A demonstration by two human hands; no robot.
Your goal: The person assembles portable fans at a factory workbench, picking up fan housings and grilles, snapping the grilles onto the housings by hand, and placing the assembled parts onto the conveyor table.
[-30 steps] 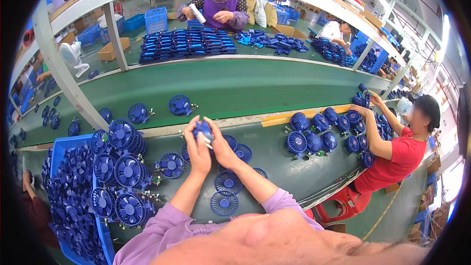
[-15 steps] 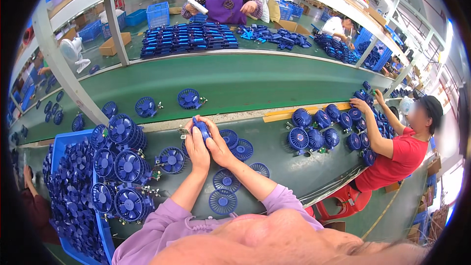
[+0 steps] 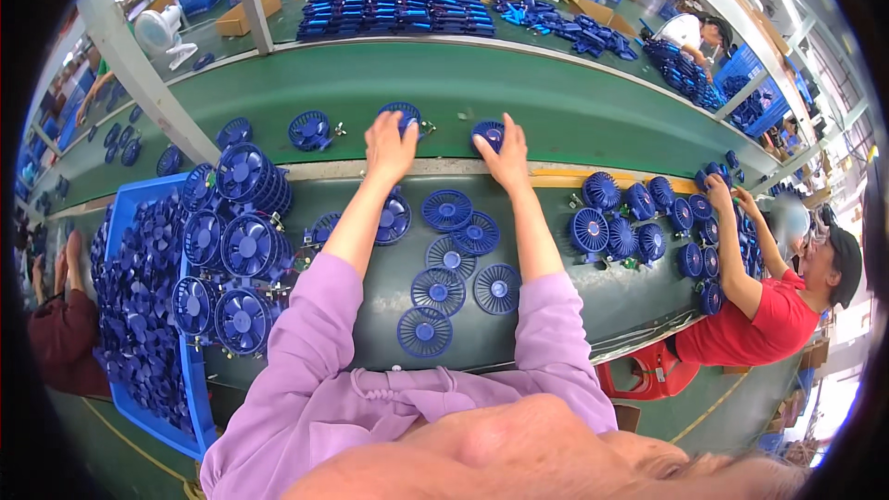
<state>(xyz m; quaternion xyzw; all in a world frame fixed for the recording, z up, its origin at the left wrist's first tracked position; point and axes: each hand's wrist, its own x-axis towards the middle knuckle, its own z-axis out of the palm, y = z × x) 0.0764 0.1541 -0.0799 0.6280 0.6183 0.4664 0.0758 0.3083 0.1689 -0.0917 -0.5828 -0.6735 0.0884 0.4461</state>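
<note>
My left hand (image 3: 389,143) reaches forward onto the green conveyor belt (image 3: 574,102), its fingers closed over a round blue fan (image 3: 406,113). To its right, my right hand (image 3: 507,156) grips a second, smaller blue fan part (image 3: 488,132) at the belt's near edge. Both arms in purple sleeves stretch across the near bench. Between and below my forearms lie several loose blue fan grilles (image 3: 447,211), flat on the bench.
Stacked blue fans (image 3: 241,181) and a blue crate (image 3: 125,352) full of fan parts sit at my left. Another fan (image 3: 308,130) lies on the belt. A person in red (image 3: 773,315) works at the right beside more fans (image 3: 630,222). A metal post (image 3: 148,83) slants up at the left.
My hands were together over the bench holding one fan. They have now moved apart and forward onto the belt, each on a separate blue piece.
</note>
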